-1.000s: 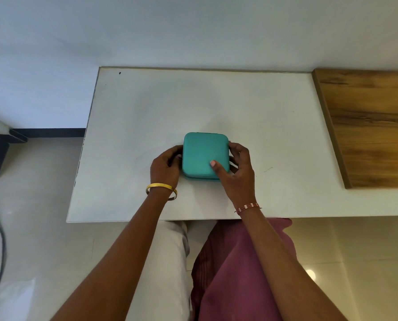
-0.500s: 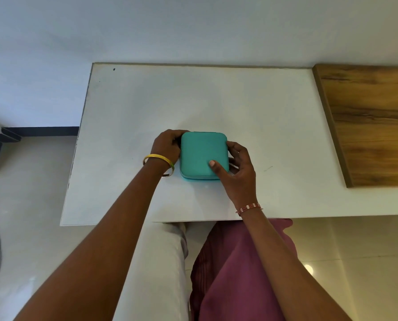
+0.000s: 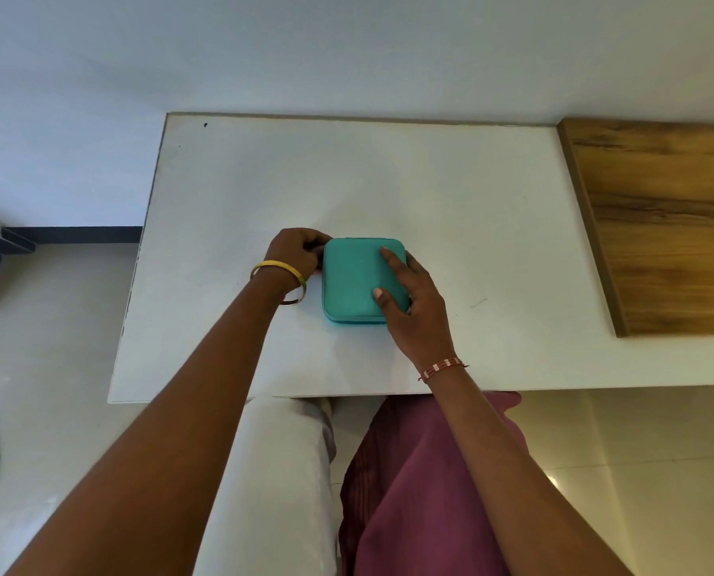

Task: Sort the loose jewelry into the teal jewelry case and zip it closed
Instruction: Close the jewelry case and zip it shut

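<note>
Teal jewelry case (image 3: 357, 276) closed on white table (image 3: 451, 193), right hand (image 3: 415, 309) pressing lid, left hand (image 3: 299, 253) curled at its far-left corner, wooden panel (image 3: 662, 218) right.

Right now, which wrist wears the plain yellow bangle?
The left wrist: its yellow bangle is smooth, while the right wrist has a thin red-and-white thread band.

A closed teal jewelry case (image 3: 357, 280) lies flat on the white surface (image 3: 451, 193), nearer its front edge than its back, with the right hand (image 3: 413, 309) pressing fingers on the lid and the left hand (image 3: 299, 253) curled in a grip at the case's far-left corner.
</note>
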`<action>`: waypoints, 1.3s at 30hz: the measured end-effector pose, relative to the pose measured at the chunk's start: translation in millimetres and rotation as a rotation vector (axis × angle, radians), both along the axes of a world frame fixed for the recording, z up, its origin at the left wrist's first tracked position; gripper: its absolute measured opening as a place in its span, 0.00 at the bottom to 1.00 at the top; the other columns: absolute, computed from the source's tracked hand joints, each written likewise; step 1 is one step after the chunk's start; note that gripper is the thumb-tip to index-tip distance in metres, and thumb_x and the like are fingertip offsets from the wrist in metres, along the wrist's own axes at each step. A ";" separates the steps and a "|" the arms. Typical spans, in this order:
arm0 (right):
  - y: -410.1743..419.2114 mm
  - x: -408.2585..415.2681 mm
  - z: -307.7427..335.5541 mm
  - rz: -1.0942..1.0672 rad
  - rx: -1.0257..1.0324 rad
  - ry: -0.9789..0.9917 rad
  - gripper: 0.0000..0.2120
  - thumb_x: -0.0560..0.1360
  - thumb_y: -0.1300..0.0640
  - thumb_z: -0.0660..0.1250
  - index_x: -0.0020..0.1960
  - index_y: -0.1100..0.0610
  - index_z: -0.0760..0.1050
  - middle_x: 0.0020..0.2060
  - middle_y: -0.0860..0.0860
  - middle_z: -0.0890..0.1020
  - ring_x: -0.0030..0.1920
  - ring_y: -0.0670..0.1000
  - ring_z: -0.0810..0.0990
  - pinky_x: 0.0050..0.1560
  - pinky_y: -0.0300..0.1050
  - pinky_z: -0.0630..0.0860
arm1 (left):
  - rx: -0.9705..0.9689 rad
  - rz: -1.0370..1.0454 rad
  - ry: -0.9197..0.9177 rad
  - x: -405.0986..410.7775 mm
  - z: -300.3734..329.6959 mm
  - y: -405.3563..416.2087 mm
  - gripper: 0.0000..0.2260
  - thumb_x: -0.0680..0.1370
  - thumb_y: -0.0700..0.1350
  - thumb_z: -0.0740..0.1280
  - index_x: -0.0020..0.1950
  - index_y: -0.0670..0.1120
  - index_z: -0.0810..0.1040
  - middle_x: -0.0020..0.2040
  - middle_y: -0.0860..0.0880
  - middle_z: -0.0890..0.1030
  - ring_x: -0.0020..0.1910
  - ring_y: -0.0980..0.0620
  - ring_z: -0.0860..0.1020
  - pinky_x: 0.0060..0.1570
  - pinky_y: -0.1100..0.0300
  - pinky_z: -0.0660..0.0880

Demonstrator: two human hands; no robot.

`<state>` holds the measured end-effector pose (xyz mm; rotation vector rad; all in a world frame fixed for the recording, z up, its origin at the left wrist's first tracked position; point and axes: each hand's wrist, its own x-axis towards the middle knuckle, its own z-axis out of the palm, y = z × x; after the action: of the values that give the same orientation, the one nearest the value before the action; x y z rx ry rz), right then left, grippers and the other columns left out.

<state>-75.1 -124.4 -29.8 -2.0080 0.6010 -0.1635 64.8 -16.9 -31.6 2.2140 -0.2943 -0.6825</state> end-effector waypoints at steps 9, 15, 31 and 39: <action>3.9 3.0 5.2 -0.051 0.031 0.007 0.25 0.74 0.64 0.64 0.68 0.51 0.67 0.70 0.55 0.65 0.69 0.53 0.65 0.68 0.40 0.61 | -0.024 0.028 -0.025 -0.6 -2.4 5.6 0.15 0.76 0.32 0.59 0.58 0.41 0.77 0.46 0.42 0.80 0.36 0.60 0.79 0.45 0.70 0.73; 3.0 2.9 6.8 -0.066 0.055 0.009 0.25 0.73 0.64 0.65 0.68 0.51 0.68 0.70 0.55 0.66 0.69 0.52 0.65 0.68 0.42 0.63 | 0.009 0.016 -0.102 -11.0 -1.1 2.0 0.15 0.76 0.31 0.57 0.59 0.39 0.76 0.57 0.38 0.79 0.55 0.41 0.77 0.57 0.60 0.70; 9.6 5.3 5.4 -0.140 0.081 0.022 0.24 0.73 0.65 0.65 0.68 0.51 0.68 0.71 0.57 0.65 0.71 0.51 0.64 0.62 0.27 0.56 | 0.136 0.067 -0.362 -24.7 -5.6 5.4 0.13 0.74 0.33 0.60 0.55 0.39 0.79 0.53 0.38 0.81 0.54 0.41 0.77 0.57 0.58 0.70; 11.2 5.8 9.4 -0.121 0.081 0.063 0.24 0.75 0.64 0.63 0.69 0.51 0.66 0.71 0.56 0.65 0.72 0.51 0.61 0.66 0.35 0.56 | 0.292 -0.129 -0.448 -56.9 -3.2 32.8 0.14 0.74 0.31 0.60 0.55 0.40 0.80 0.48 0.37 0.80 0.49 0.39 0.77 0.48 0.55 0.71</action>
<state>-69.3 -113.2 -20.4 -1.9048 0.7580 -0.1469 7.9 15.9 -34.9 2.6370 -0.5991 -0.2992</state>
